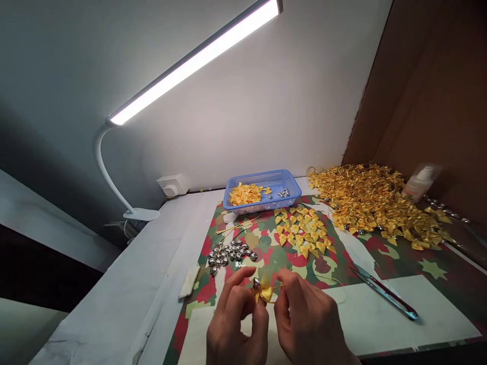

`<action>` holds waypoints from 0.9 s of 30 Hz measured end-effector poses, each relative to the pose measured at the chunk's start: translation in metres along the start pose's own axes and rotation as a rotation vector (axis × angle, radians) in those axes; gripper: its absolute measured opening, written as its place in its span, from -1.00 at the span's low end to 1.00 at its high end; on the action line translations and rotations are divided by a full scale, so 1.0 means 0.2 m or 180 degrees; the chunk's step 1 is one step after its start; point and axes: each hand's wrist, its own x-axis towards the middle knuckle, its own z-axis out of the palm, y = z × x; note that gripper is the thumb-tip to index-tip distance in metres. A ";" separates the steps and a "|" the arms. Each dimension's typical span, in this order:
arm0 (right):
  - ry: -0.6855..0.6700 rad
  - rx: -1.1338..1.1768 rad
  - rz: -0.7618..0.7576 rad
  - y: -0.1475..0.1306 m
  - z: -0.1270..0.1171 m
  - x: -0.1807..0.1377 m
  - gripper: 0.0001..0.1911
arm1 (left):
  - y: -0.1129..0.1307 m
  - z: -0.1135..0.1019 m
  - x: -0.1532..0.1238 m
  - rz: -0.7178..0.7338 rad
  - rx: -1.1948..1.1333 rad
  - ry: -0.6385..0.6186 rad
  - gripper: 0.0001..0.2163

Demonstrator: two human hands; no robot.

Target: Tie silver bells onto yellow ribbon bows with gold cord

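Between the fingers of my left hand (236,319) is a yellow ribbon bow (266,293), with a small silver jingle bell (256,283) at its upper left. My right hand (306,314) pinches a thin gold cord (279,286) that runs out from the bow's right side. Both hands are close together above a white sheet at the table's front. Beyond my left hand lies a cluster of loose silver bells (228,255). Rows of yellow bows (302,230) are laid out past my right hand.
A blue basket (262,208) with yellow bows and a few bells stands by the wall. A large heap of gold bows (371,203) lies at the right, near a pump bottle (418,182). A knife (384,291) rests right of my hands. A lamp (198,63) shines overhead.
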 end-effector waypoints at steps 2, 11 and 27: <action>-0.0014 -0.0084 0.0069 0.00 0.02 0.01 -0.66 | -0.01 0.00 0.01 -0.0241 -0.0129 -0.0082 -0.75; -0.1193 0.3638 0.2395 0.05 -0.06 0.04 -0.69 | 0.00 -0.11 0.10 -0.2313 -0.1986 -0.0864 -0.82; -0.1195 0.4745 0.2864 -0.01 -0.06 0.06 -0.70 | -0.02 -0.05 0.05 -0.1343 -0.1044 -0.0326 -0.71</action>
